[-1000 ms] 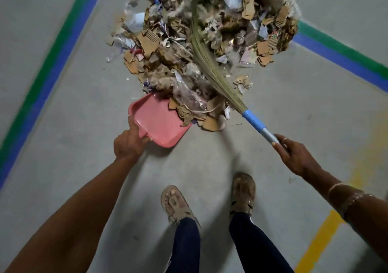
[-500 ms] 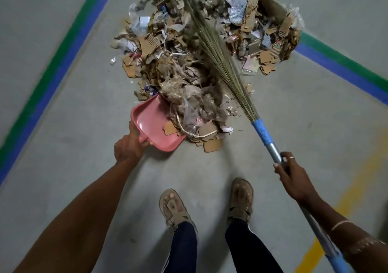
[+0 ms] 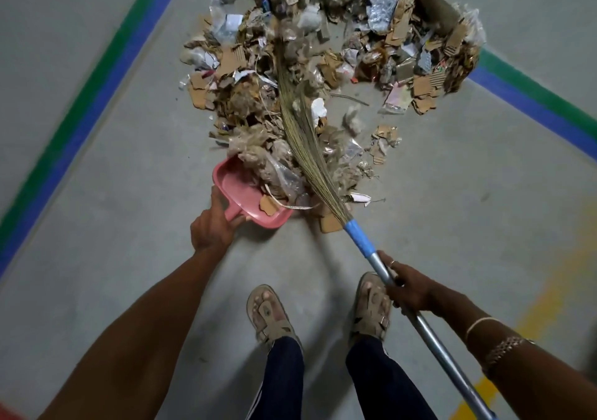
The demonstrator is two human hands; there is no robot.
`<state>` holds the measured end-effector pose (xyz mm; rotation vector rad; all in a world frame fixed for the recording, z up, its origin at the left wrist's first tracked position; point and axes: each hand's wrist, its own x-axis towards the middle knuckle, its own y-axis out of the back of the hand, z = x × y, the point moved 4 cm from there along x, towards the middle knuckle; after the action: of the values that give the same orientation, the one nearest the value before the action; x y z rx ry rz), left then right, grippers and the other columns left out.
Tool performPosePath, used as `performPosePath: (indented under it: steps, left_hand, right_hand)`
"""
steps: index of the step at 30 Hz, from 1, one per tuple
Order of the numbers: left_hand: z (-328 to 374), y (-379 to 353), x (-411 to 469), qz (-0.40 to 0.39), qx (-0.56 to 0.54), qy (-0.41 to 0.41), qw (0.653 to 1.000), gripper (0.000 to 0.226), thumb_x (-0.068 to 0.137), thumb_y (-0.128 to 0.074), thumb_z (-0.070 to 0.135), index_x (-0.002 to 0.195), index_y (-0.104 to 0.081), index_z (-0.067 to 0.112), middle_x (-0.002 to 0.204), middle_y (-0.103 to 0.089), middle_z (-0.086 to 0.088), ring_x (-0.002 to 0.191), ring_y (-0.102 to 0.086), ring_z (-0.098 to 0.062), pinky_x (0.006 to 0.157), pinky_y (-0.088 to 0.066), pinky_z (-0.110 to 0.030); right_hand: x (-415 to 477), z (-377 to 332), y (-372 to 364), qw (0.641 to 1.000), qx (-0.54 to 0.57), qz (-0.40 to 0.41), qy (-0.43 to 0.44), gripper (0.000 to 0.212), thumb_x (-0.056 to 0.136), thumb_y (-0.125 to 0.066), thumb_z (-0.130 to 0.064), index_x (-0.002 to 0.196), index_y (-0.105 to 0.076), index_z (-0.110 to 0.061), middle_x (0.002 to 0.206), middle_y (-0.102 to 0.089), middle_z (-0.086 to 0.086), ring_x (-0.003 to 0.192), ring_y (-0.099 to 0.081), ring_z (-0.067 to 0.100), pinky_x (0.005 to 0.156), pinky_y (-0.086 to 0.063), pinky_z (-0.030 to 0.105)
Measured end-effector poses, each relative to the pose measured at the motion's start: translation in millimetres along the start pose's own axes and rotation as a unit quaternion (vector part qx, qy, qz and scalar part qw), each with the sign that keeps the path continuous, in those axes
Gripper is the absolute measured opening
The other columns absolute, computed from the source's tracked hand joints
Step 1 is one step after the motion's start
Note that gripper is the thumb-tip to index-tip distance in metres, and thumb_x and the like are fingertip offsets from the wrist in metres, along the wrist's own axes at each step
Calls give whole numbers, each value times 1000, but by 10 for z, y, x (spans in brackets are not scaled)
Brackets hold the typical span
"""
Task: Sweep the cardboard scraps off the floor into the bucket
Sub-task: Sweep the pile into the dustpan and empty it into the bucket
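Two tan sandals stand at six o'clock on the grey floor (image 3: 452, 193), the left sandal (image 3: 268, 316) slightly nearer than the right sandal (image 3: 371, 309), with dark trouser legs above them. At four o'clock the right hand (image 3: 410, 290) has its fingers wrapped round the metal shaft of the broom (image 3: 429, 326), gripping just below the blue sleeve (image 3: 358, 235); bracelets (image 3: 497, 345) circle that wrist. A worn yellow line (image 3: 542, 306) runs behind the forearm.

At about eight o'clock from the centre of the view, the left hand (image 3: 213, 229) is closed round the short handle of a pink dustpan (image 3: 232, 183), thumb laid along its back wall. The pan rests on the floor with its mouth facing one o'clock, and crumpled plastic and a few cardboard pieces already lie inside it.

Beyond the sleeve, the straw bristles (image 3: 300, 129) slant toward twelve o'clock, lying over the rubbish right beside the pan's mouth; their tips are lost in blur. The cardboard scraps (image 3: 323, 48), mixed with paper and plastic film, spread in a wide heap from the pan up to twelve o'clock and across to two o'clock. A left green-and-blue stripe (image 3: 97, 96) borders the floor at ten o'clock, and a right green-and-blue stripe (image 3: 533, 103) at two o'clock passes under the heap's far edge.
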<state>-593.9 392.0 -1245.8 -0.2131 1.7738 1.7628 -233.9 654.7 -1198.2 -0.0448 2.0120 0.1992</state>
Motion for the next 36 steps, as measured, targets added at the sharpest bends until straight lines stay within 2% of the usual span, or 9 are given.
performPosePath:
  steps: [6, 10, 15, 18, 22, 26, 30, 33, 36]
  left_hand:
    - [-27, 15, -1, 8, -3, 1, 1000, 100, 78, -57, 78, 153, -11, 30, 103, -67, -18, 87, -65, -39, 75, -51, -41]
    - [-45, -35, -50, 3, -13, 9, 1000, 97, 79, -61, 74, 151, -14, 29, 101, -67, -17, 86, -65, -39, 74, -50, -41]
    - [-141, -127, -64, -4, 12, 20, 1000, 99, 77, -60, 76, 151, -15, 29, 97, -68, -15, 81, -66, -37, 73, -52, -42]
    - [-167, -124, -16, -10, 27, 8, 1000, 99, 79, -57, 78, 153, -13, 28, 100, -67, -15, 85, -66, -36, 76, -52, -41]
    - [-185, -107, 63, -15, 41, 2, 999, 100, 80, -60, 74, 154, -11, 27, 106, -67, -17, 91, -66, -38, 78, -49, -40]
    - [-178, -89, 89, -4, 44, -2, 999, 101, 79, -61, 74, 155, -15, 24, 108, -66, -18, 94, -65, -39, 77, -48, -40]
    - [-216, -112, 37, -2, -1, 5, 1000, 100, 78, -62, 75, 154, -18, 27, 109, -65, -17, 95, -64, -38, 78, -48, -40]
    - [-268, -138, -102, -11, -37, 26, 999, 99, 78, -62, 75, 152, -14, 31, 111, -65, -16, 97, -64, -38, 81, -50, -42]
    - [-346, -77, -260, -8, -41, 31, 999, 99, 77, -55, 81, 153, -15, 30, 107, -66, -15, 92, -65, -37, 80, -54, -42]
  right_hand:
    - [-97, 164, 203, 999, -44, -24, -19, 87, 95, -59, -5, 158, -9, -39, 99, -60, 7, 68, -59, 14, 59, -56, 24]
    - [-246, 297, 439, 998, -59, 12, 27, 83, 94, -61, -5, 154, -21, -46, 103, -65, -2, 61, -56, 6, 59, -55, 26]
    - [-527, 386, 472, 987, -51, 96, 115, 80, 96, -61, -2, 151, -32, -52, 146, -49, -28, 101, -58, -7, 84, -46, 13]
    - [-512, 416, 464, 982, -44, 146, 108, 79, 95, -62, -3, 154, -31, -46, 147, -45, -32, 109, -53, -14, 89, -43, 12]
    - [-259, 381, 463, 979, -48, 193, 41, 81, 90, -66, -1, 153, -34, -41, 123, -61, -15, 92, -57, 5, 85, -44, 25]
    - [-60, 342, 334, 984, -98, 148, 17, 87, 81, -69, 2, 154, -36, -33, 143, -56, -9, 126, -57, 15, 93, -39, 19]
    - [-52, 205, 90, 987, -134, 76, 47, 87, 81, -66, 4, 154, -35, -32, 140, -55, -13, 119, -56, 8, 91, -39, 16]
    - [-105, 149, -64, 988, -124, 81, 48, 86, 82, -60, 5, 155, -35, -32, 139, -54, -17, 115, -57, 5, 82, -39, 6]
    - [-222, 103, -153, 989, -95, 98, 57, 87, 78, -59, 9, 153, -39, -30, 142, -50, -18, 125, -52, 6, 94, -39, 13]
